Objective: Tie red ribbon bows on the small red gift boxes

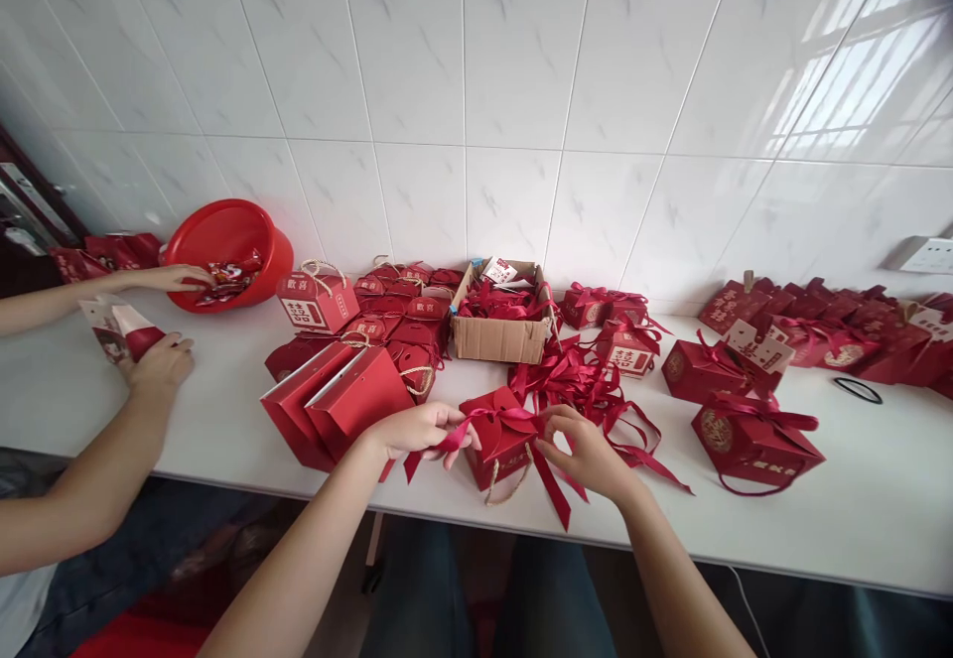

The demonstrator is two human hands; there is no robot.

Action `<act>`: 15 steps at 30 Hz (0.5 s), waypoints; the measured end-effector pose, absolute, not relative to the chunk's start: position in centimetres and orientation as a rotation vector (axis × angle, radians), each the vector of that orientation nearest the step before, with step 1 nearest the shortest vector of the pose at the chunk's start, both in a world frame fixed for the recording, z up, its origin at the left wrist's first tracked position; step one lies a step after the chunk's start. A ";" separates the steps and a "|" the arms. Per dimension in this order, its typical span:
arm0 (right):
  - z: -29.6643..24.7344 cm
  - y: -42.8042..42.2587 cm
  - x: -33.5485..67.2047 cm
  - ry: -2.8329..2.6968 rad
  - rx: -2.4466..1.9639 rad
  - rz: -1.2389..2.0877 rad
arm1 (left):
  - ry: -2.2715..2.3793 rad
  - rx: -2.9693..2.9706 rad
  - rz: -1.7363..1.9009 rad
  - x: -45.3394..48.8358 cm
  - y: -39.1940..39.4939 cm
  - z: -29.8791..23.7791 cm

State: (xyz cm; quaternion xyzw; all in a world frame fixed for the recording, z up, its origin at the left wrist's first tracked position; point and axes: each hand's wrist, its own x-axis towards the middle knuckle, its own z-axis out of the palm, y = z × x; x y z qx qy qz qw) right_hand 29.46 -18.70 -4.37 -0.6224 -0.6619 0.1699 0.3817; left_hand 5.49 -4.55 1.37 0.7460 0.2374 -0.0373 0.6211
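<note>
A small red gift box with a rope handle sits at the front edge of the white table, a red ribbon wrapped over its top. My left hand pinches one end of this ribbon just left of the box. My right hand is closed on the ribbon at the box's right side. Loose ribbon tails trail off toward me and to the right.
A co-worker at the left reaches one hand into a red basin of sweets and holds a small box in the other. Red paper bags, a cardboard box of ribbons, and several finished boxes crowd the table.
</note>
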 end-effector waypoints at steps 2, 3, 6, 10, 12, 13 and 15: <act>-4.9 -17.8 29.4 -1.642 -1.499 0.407 | 0.541 1.667 -0.007 5.4 -4.5 1.1; -5.1 -17.3 29.5 -1.628 -1.447 0.413 | 0.538 1.646 0.020 5.5 -4.5 0.9; -5.7 -15.6 29.8 -1.635 -1.264 0.570 | 0.513 1.586 0.079 5.7 -4.3 0.5; -6.3 -14.8 29.9 -1.613 -1.164 0.746 | 0.495 1.498 0.230 6.0 -4.2 -0.1; -6.5 -15.3 29.8 -1.589 -1.162 0.742 | 0.506 1.463 0.278 6.0 -4.3 -0.4; -6.4 -15.8 29.8 -1.579 -1.159 0.733 | 0.510 1.449 0.296 6.0 -4.4 -0.5; -6.2 -16.9 29.9 -1.600 -1.169 0.700 | 0.502 1.427 0.328 5.9 -4.6 -0.7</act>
